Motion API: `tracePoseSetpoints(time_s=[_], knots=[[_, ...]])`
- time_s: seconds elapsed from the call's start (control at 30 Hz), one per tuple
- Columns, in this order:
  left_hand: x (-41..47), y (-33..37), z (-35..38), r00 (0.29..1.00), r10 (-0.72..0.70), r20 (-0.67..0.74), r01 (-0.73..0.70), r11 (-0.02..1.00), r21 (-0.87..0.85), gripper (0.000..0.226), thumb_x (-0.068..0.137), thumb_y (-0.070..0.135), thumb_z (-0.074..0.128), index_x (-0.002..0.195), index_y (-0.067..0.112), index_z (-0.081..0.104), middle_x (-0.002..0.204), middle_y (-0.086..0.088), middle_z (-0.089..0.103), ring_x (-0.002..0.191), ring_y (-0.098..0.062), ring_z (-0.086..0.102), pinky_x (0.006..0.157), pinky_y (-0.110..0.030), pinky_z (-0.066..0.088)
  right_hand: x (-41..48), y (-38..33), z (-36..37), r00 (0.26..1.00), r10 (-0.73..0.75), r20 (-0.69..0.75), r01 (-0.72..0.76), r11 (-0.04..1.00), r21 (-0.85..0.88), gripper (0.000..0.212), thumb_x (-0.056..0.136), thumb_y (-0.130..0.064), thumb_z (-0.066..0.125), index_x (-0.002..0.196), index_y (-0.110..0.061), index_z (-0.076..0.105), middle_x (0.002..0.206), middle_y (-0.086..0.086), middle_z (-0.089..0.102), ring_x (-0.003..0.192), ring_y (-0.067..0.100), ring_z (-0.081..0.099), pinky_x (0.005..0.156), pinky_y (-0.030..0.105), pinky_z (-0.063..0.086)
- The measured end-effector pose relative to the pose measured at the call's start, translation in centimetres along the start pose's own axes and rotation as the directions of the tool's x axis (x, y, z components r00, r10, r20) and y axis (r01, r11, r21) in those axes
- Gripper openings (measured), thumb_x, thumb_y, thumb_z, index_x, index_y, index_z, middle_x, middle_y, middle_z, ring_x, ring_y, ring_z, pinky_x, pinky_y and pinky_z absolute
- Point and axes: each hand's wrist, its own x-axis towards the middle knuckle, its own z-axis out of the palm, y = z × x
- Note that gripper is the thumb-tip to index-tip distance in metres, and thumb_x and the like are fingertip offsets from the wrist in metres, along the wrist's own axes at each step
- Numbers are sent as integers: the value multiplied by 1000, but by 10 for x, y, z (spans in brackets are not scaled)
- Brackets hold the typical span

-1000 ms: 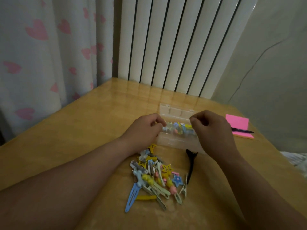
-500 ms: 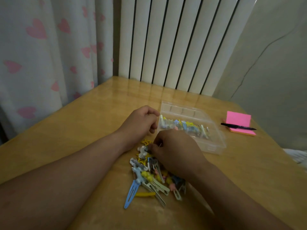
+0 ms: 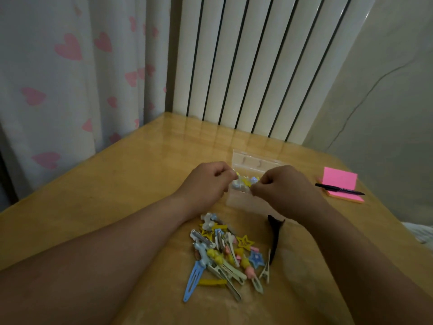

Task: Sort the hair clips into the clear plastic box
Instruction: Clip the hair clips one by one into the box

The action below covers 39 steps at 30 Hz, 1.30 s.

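Observation:
A clear plastic box (image 3: 254, 160) sits on the wooden table (image 3: 117, 191) with a row of coloured hair clips (image 3: 244, 180) inside. My left hand (image 3: 207, 182) has its fingers curled at the box's left end and grips its edge. My right hand (image 3: 287, 192) hovers over the box and pinches a small pale hair clip (image 3: 240, 187) between thumb and fingers. Both hands hide most of the box. A pile of loose hair clips (image 3: 225, 252), blue, yellow, pink and silver, lies nearer to me. A black clip (image 3: 275, 238) lies to the right of that pile.
A pink sticky-note pad (image 3: 339, 181) with a black pen (image 3: 339, 186) across it lies at the table's right side. A white ribbed radiator (image 3: 257, 66) stands behind the table, and a heart-patterned curtain (image 3: 70, 78) hangs on the left.
My right hand has lifted from the loose pile and moved back over the box with a clip. My left hand stays at the box's left end.

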Motion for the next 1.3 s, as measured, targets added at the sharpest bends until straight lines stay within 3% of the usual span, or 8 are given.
tracePoseSetpoints(time_s=[0.13,0.3,0.43,0.53,0.67,0.87,1.2,1.3], knots=[[-3,2,0,1000,2,9,-2,1000,-18,36,107,45,56,95,18,77,69,2,69,63,-14,64,78,-44,58,26,-7,12,993,39,108,-25,992,-124,29,84,-42,78,82,-13,80,78,6,75,76,24,72,77,43,64],[-3,0,1,1000,17,17,-17,1000,5,38,106,47,56,95,17,75,71,-3,72,62,-14,67,77,-43,59,40,-16,17,990,35,135,-18,993,-120,26,85,-36,78,80,-10,81,65,4,67,56,17,59,55,28,46],[-4,1,1,1000,21,23,-21,1000,0,37,107,46,55,98,16,75,72,-1,71,65,-13,66,75,-41,58,20,-4,17,993,-101,-65,101,995,-8,27,94,-43,69,79,-21,76,73,-3,70,69,14,65,69,41,60],[-3,3,1,1000,16,13,-16,1000,-15,30,106,46,56,104,19,69,73,0,71,64,-12,65,74,-38,56,-7,4,2,969,-183,-165,202,974,106,25,98,-43,68,80,-26,73,71,-5,68,62,7,62,59,32,53],[-2,5,1,999,-28,-25,26,997,-72,27,106,44,55,112,18,61,81,-7,75,65,-16,65,72,-36,54,-37,13,-17,980,-197,18,189,961,203,26,98,-46,68,82,-27,74,72,-8,73,61,5,67,57,27,55],[-2,5,2,998,-57,-23,55,997,-59,23,105,40,57,111,19,63,80,-5,75,65,-13,65,62,-23,51,-51,9,-11,863,-200,464,246,968,-41,25,91,-54,74,106,-35,73,92,-12,72,82,5,71,78,30,63],[-1,-2,3,1000,18,8,-18,1000,-19,10,105,30,59,110,23,65,72,-1,73,65,-12,65,78,-45,58,-47,15,-10,824,-262,503,279,959,42,8,99,-27,70,95,-22,74,88,-8,75,81,4,71,75,25,61],[0,-2,3,1000,13,0,-13,1000,-26,11,104,30,59,110,23,64,71,1,72,64,-12,64,81,-51,58,-43,14,-13,894,-263,362,233,964,125,10,99,-27,69,91,-30,74,90,-12,75,84,1,70,77,24,60]])
